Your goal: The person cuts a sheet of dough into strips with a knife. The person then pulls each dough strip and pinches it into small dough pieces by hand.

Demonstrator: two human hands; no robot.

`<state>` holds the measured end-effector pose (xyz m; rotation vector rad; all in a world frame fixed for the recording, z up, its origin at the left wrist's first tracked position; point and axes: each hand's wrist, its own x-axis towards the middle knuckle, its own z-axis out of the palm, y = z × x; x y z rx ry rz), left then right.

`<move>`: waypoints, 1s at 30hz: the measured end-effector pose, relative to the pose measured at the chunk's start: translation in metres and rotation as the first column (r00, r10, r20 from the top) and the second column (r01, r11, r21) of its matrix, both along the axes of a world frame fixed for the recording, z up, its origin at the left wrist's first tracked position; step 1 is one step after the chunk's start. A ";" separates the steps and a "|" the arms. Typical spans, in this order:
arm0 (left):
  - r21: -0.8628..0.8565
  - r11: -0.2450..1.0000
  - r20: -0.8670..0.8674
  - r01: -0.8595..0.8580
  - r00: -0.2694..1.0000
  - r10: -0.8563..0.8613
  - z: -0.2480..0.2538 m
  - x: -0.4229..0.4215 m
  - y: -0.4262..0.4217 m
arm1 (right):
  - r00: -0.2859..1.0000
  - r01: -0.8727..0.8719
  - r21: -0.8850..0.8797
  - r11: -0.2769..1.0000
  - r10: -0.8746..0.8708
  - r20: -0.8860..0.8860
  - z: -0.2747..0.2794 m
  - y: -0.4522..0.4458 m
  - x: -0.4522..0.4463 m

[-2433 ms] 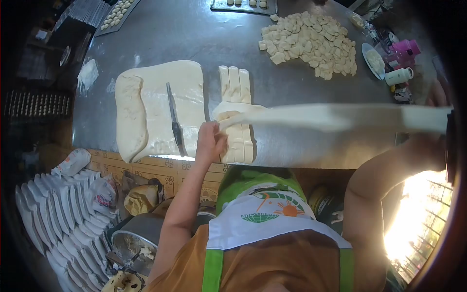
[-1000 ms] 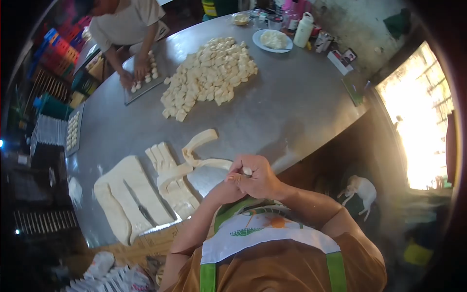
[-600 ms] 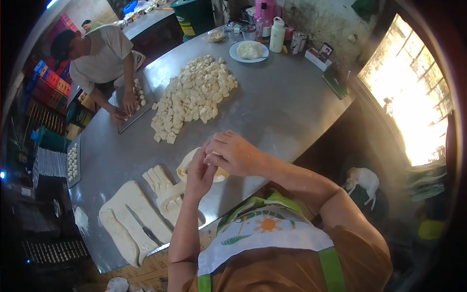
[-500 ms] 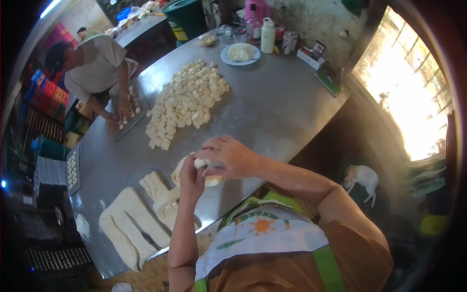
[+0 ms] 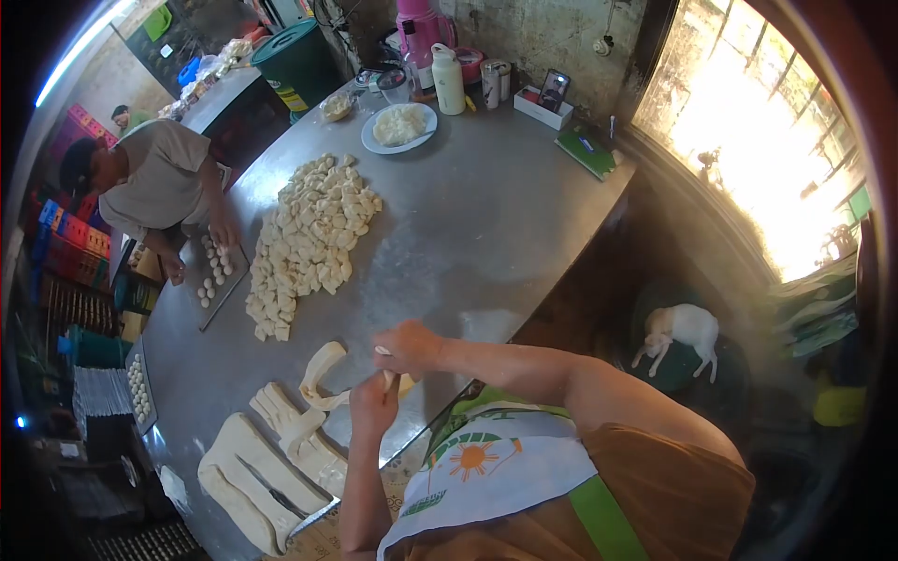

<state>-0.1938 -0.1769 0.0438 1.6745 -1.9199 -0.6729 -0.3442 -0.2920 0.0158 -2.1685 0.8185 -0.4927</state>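
My left hand and my right hand are closed, one just above the other, on a small piece of dough that shows between them. Most of that piece is hidden by the fingers. Right beside my left hand, a curled strip of dough lies on the metal table. Further left are several cut dough strips and a thick dough slab with a knife lying on it.
A big heap of dough pieces covers the table's middle. Across from me, a person handles dough balls on a tray. At the back stand a plate of white food, a bottle and a green notebook. A dog lies right.
My hands have come down nearer the table edge in view and are now closed tightly on the dough. The dough strip beside them shows more fully. The whole view has shifted.
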 end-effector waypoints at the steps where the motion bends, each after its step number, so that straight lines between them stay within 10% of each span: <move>1: -0.050 0.995 -0.137 0.082 0.987 -0.088 0.013 -0.011 0.007 | 0.978 -0.011 0.043 0.999 0.019 -0.207 -0.013 -0.007 -0.005; 6: -0.007 0.996 -0.428 -0.091 0.900 0.079 0.013 0.013 0.003 | 0.989 0.144 -0.046 0.989 -0.143 0.029 -0.042 -0.012 -0.001; 14: -0.503 0.864 -0.211 -0.006 0.971 -0.116 -0.013 0.064 -0.028 | 0.959 -0.063 -0.006 0.998 0.062 0.277 0.042 0.030 0.040; 17: -0.046 0.996 -0.486 -0.081 0.873 0.049 -0.042 0.055 -0.021 | 0.948 0.085 -0.215 0.973 -0.012 0.318 0.022 0.029 0.043; 20: 0.174 0.985 0.031 -0.016 0.999 0.010 -0.019 0.042 -0.005 | 0.970 0.230 -0.072 0.970 -0.235 -0.066 -0.020 0.023 0.034; 23: -0.145 0.976 -0.423 0.163 0.882 -0.210 -0.008 0.037 0.013 | 0.898 0.217 -0.015 0.976 -0.206 -0.388 -0.027 0.017 0.020; 28: 0.033 0.993 -0.343 -0.117 0.932 0.121 -0.016 0.053 -0.011 | 0.984 0.179 -0.271 0.946 -0.166 0.068 -0.014 0.031 0.025; 30: -0.442 0.883 -0.255 -0.157 0.966 0.044 -0.009 0.041 -0.032 | 0.986 0.066 -0.237 0.969 -0.027 0.163 0.005 0.018 0.031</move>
